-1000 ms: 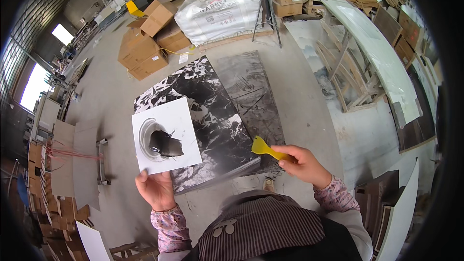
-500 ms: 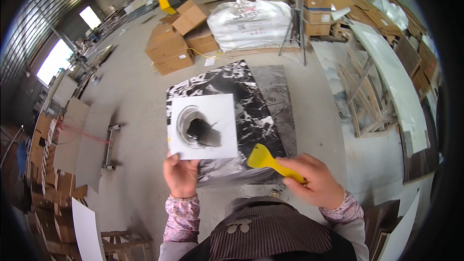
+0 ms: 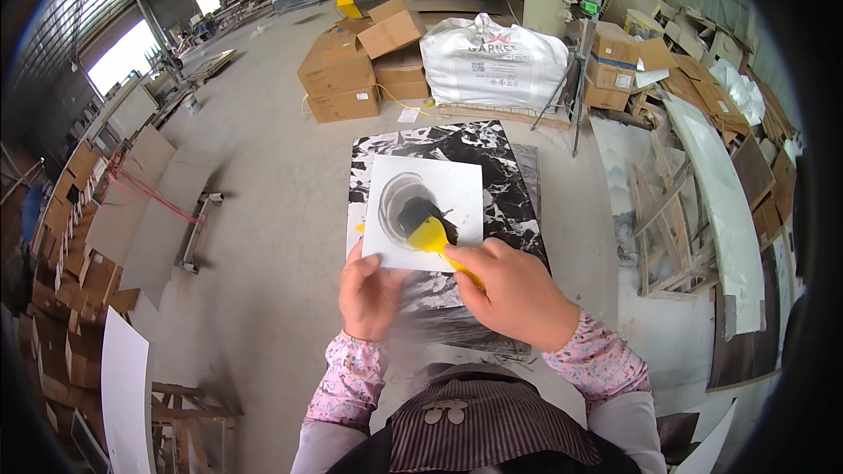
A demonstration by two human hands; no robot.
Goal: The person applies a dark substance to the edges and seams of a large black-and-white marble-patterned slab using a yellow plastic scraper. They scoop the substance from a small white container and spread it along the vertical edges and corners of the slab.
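My left hand [image 3: 371, 297] grips the near left corner of a square white board [image 3: 461, 183], thumb on top and fingers beneath. A dark, wet-looking paste [image 3: 416, 211] lies on the board, ringed by a grey smear on its left. In my right hand [image 3: 518, 291] is a yellow plastic scraper [image 3: 429, 236], its wide blade resting on or just over the paste. Under the board, a black-and-white marbled slab [image 3: 511, 177] lies in front of me, partly hidden by the board and my hands.
Cardboard boxes [image 3: 338, 79] and a big white bulk bag [image 3: 494, 66] stand beyond the slab. A wooden frame [image 3: 672, 237] and a long pale panel [image 3: 716, 211] are at the right. Boards [image 3: 145, 202] and stacked cartons [image 3: 53, 272] line the left side.
The scraper has moved left from beside the board to the paste, and my right hand with it. My left hand still holds the board. The whole view has shifted.
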